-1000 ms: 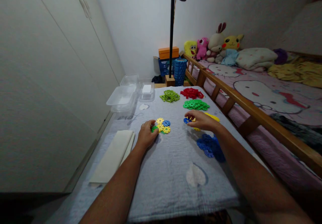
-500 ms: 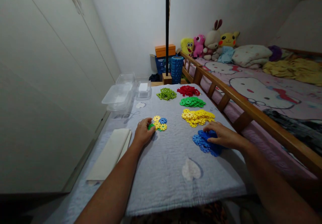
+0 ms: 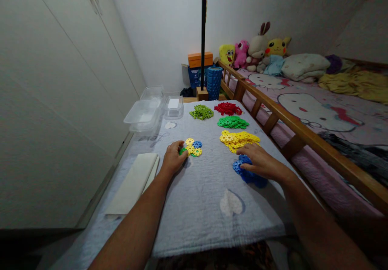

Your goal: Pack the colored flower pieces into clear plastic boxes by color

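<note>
My right hand hung over the blue pile at the near right, thumb and fingers parted with blue pieces showing in the gap between them; whether my fingertips touched the pieces, I could not tell. My left hand rested on the cloth left of the middle, fingers bent and tips against a green disc, though I could not tell if I was pinching it or merely touching it. Just right of those fingers lay a small cluster of notched discs, several yellow discs with a blue disc on the far side and a bit of green peeping out underneath. Just beyond my right fingers spread the yellow pile, and farther off came the green pile, then the red pile, with the lime pile to the left of the red one. A folded off-white sheet lay to the left of my left forearm. At the far left stood clear plastic containers, a smaller clear box to their right. Past the table's right edge ran a wooden bed rail, and plush toys sat at the far end of the bed.
</note>
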The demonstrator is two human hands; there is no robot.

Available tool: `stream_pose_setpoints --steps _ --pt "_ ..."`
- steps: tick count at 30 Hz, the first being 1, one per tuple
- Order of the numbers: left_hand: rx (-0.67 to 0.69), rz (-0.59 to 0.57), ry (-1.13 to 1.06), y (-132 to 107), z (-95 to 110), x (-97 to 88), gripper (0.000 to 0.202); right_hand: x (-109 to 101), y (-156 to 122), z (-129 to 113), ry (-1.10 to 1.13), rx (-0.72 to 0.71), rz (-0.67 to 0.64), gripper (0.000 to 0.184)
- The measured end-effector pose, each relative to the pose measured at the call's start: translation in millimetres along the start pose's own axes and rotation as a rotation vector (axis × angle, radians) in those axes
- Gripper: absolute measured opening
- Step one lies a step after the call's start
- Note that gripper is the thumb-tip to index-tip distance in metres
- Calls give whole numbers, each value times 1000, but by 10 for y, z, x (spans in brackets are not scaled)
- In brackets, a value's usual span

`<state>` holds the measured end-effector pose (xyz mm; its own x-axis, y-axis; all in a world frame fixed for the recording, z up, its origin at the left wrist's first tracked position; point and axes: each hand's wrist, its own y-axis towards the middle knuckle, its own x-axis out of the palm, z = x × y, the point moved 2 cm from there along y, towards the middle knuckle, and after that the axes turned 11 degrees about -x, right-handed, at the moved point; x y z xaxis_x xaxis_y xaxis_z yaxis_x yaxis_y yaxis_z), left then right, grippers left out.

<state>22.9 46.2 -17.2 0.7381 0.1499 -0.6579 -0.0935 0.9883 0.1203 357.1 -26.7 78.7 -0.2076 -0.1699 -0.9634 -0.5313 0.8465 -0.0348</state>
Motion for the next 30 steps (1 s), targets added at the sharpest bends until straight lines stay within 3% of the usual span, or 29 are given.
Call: stream_pose_setpoints --steps 4,7,12,17,20,23,28,30 --pt "2 -5 3 -1 10 -3 40 -21 303 -235 27 -82 72 33" --pt "1 -18 8 -7 23 -7 39 59 611 -468 33 -120 45 31" --pt "4 -19 16 -20 61 -27 39 394 1061 -714 -9 -125 18 37" --pt "10 -12 22 -28 81 -41 37 730 1282 -706 36 -89 106 54" --pt "14 -8 25 -29 75 -33 36 808 1317 -685 55 -100 91 55" --pt "14 -3 20 -24 61 -24 38 754 1276 -664 62 -121 68 46" --pt "5 -19 5 -16 51 -24 38 402 940 -438 102 -73 103 41" --pt "3 -20 4 -16 54 -26 38 253 721 -260 137 -15 54 36"
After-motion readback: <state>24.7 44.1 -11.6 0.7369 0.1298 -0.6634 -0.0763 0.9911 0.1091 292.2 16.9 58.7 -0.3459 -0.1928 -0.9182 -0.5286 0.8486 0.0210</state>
